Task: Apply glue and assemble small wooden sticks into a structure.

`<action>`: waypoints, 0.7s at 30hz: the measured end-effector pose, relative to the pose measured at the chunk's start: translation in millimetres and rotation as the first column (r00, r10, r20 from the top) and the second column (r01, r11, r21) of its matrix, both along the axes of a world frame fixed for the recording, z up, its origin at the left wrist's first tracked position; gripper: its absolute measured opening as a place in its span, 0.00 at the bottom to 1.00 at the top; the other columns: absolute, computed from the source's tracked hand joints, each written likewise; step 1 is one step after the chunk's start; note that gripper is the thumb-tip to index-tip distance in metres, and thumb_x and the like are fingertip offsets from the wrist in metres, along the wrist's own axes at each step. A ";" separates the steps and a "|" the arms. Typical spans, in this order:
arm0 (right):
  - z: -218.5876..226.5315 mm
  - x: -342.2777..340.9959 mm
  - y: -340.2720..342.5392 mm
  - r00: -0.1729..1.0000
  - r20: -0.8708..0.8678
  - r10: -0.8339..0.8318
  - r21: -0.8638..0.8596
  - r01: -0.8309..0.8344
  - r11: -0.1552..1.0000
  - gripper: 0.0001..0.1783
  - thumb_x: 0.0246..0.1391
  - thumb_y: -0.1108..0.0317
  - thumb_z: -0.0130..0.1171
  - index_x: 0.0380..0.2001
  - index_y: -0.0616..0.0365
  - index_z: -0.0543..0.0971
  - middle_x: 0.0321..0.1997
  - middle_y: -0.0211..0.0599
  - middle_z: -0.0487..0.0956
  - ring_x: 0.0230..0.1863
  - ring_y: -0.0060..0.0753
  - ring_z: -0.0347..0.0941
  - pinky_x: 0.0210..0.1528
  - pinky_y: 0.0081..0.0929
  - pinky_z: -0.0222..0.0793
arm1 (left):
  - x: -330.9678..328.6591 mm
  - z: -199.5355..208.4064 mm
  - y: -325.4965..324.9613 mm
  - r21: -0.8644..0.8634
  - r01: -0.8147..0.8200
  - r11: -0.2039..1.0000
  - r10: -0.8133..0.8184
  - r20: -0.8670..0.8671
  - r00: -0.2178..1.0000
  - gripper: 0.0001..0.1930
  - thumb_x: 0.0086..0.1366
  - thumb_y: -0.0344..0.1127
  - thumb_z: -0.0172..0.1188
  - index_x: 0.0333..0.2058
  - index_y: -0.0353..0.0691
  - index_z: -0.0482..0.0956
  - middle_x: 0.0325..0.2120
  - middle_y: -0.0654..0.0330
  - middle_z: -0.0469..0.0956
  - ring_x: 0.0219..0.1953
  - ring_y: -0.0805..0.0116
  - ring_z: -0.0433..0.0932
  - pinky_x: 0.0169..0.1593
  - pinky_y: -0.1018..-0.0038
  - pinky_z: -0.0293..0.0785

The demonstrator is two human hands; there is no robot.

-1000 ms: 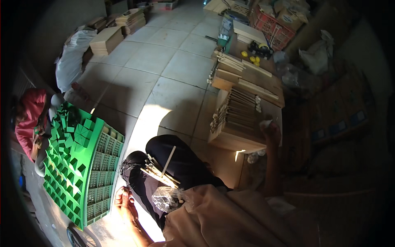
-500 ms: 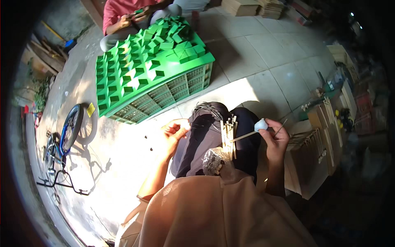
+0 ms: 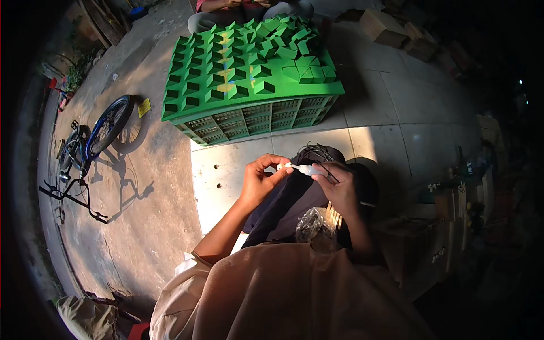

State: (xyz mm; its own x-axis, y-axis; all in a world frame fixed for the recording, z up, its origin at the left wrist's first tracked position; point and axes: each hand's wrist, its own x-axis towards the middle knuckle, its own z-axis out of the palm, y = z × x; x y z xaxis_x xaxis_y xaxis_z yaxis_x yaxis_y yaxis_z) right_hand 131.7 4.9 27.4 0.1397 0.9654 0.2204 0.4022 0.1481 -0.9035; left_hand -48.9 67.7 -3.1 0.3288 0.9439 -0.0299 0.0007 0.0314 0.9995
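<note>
My left hand (image 3: 262, 180) pinches a small white rounded piece (image 3: 281, 166) between thumb and fingertips, above my lap. From the other side my right hand (image 3: 338, 184) grips a small white squeeze bottle (image 3: 309, 169). Its narrow nozzle points at the white piece and reaches it or nearly so; I cannot tell if they touch. A thin dark stick shows between the right-hand fingers. On my lap, partly behind the right forearm, lie several pale wooden sticks (image 3: 334, 216) beside a crumpled clear plastic bag (image 3: 313, 223). Thin dark strands (image 3: 318, 151) rest over my knee.
Ahead stands a green crate (image 3: 249, 122) topped with rows of green wedge-shaped blocks (image 3: 262, 71). A person (image 3: 226, 5) sits behind it. A blue bicycle (image 3: 90, 144) lies at left near a yellow card (image 3: 144, 107). Cartons (image 3: 384, 28) and shadowed wooden goods (image 3: 416, 235) are at right.
My right hand has moved left and brought the bottle nozzle to the piece in my left hand. The view has shifted, and the crate now sits further right and higher.
</note>
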 end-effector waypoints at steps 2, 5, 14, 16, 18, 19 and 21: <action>-0.8 0.5 2.7 0.999 0.010 -0.032 0.001 0.032 0.999 0.10 0.38 0.78 0.60 0.30 0.64 0.77 0.28 0.40 0.76 0.30 0.37 0.74 0.32 0.23 0.67 | 0.9 1.2 -0.4 -0.011 0.000 1.000 0.000 -0.022 1.000 0.07 0.49 0.30 0.64 0.30 0.37 0.79 0.25 0.66 0.74 0.27 0.82 0.68 0.24 0.87 0.62; 0.3 2.4 4.9 0.996 0.064 -0.055 0.031 0.053 0.998 0.11 0.38 0.78 0.60 0.30 0.63 0.77 0.29 0.40 0.76 0.29 0.38 0.74 0.32 0.24 0.67 | 1.7 3.3 -0.5 -0.008 0.001 1.000 -0.002 -0.029 1.000 0.07 0.49 0.29 0.64 0.29 0.37 0.79 0.25 0.66 0.74 0.26 0.82 0.69 0.24 0.87 0.63; 4.1 2.0 4.9 0.990 0.134 -0.042 0.066 0.034 0.997 0.10 0.37 0.77 0.60 0.29 0.63 0.77 0.28 0.40 0.76 0.30 0.39 0.73 0.32 0.25 0.67 | 2.6 9.7 -2.1 -0.034 0.002 0.999 -0.002 -0.007 1.000 0.08 0.49 0.28 0.63 0.30 0.36 0.79 0.25 0.65 0.74 0.26 0.83 0.69 0.23 0.87 0.64; 3.7 1.5 5.2 0.990 0.130 -0.046 0.066 0.038 0.997 0.10 0.37 0.77 0.60 0.29 0.63 0.77 0.28 0.40 0.76 0.30 0.39 0.73 0.32 0.25 0.67 | 2.4 9.7 -2.4 -0.003 -0.004 1.000 0.004 -0.002 1.000 0.08 0.49 0.28 0.63 0.30 0.36 0.79 0.25 0.65 0.74 0.25 0.82 0.69 0.23 0.87 0.64; 4.0 1.3 4.9 0.990 0.131 -0.047 0.059 0.040 0.997 0.10 0.37 0.77 0.60 0.29 0.62 0.77 0.28 0.40 0.76 0.30 0.40 0.73 0.32 0.25 0.67 | 2.4 8.5 -2.3 0.012 -0.008 1.000 0.008 -0.024 1.000 0.08 0.49 0.28 0.64 0.30 0.35 0.79 0.24 0.65 0.74 0.25 0.81 0.69 0.24 0.86 0.65; 4.6 1.2 4.7 0.988 0.148 -0.045 0.053 0.037 0.998 0.10 0.37 0.77 0.60 0.29 0.62 0.77 0.28 0.40 0.76 0.30 0.40 0.73 0.32 0.25 0.67 | 2.4 7.8 -2.1 0.048 -0.012 0.999 0.013 -0.036 0.999 0.08 0.49 0.28 0.63 0.29 0.35 0.79 0.24 0.63 0.74 0.25 0.80 0.70 0.26 0.84 0.66; 7.0 1.2 4.5 0.986 0.164 -0.041 0.046 0.034 0.998 0.10 0.37 0.77 0.60 0.29 0.62 0.77 0.28 0.40 0.76 0.30 0.40 0.73 0.32 0.25 0.67 | 2.1 6.5 -1.3 0.083 -0.015 0.996 0.019 -0.048 0.999 0.07 0.48 0.27 0.63 0.29 0.35 0.79 0.24 0.62 0.75 0.25 0.78 0.71 0.27 0.82 0.67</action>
State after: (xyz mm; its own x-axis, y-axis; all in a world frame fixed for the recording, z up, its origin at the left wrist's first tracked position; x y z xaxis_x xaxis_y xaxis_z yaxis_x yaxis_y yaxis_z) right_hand 132.8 9.5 34.4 0.1343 0.9492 0.2845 0.5511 0.1670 -0.8175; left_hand -46.8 66.4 3.4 0.3127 0.9493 0.0328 0.0492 -0.0506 0.9975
